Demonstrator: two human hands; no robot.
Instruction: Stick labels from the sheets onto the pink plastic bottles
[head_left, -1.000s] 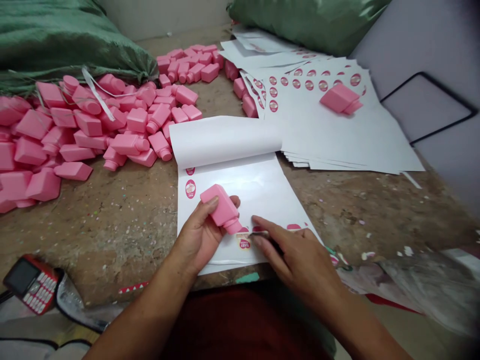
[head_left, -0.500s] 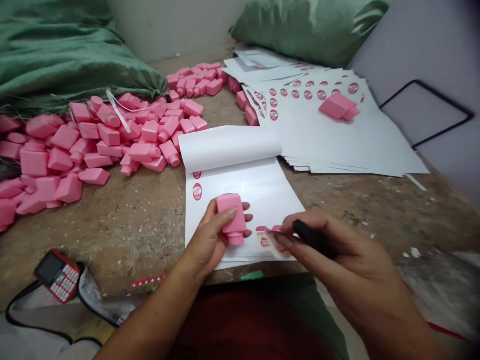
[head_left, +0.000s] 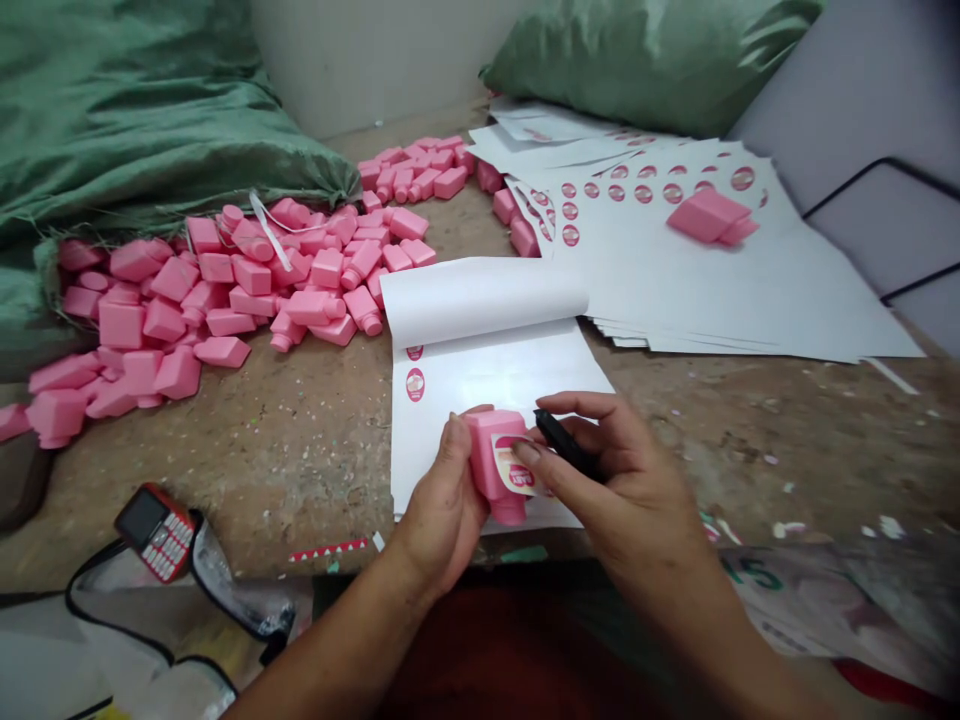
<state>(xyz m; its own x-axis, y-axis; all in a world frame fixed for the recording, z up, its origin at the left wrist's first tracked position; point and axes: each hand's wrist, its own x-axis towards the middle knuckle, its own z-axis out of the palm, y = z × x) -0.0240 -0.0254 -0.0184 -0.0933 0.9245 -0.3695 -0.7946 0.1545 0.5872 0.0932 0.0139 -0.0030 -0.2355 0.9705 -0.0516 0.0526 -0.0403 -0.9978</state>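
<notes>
My left hand grips a small pink plastic bottle, neck pointing toward me, above the near edge of a white sticker sheet. My right hand pinches an oval pink-and-cream sticker against the bottle's flat face with thumb and forefinger. A thin black tool lies tucked under the same hand's fingers. The sheet's top part is curled back, and a couple of oval stickers remain on its left edge.
A heap of pink bottles spreads over the left of the worn table, more lie at the back. Used sheets are stacked at right with one bottle on top. Green sacks behind. A red phone lies near left.
My right hand lifted a sticker off the sheet's near edge and brought it onto the bottle. My left hand turned the bottle toward me and drew it closer.
</notes>
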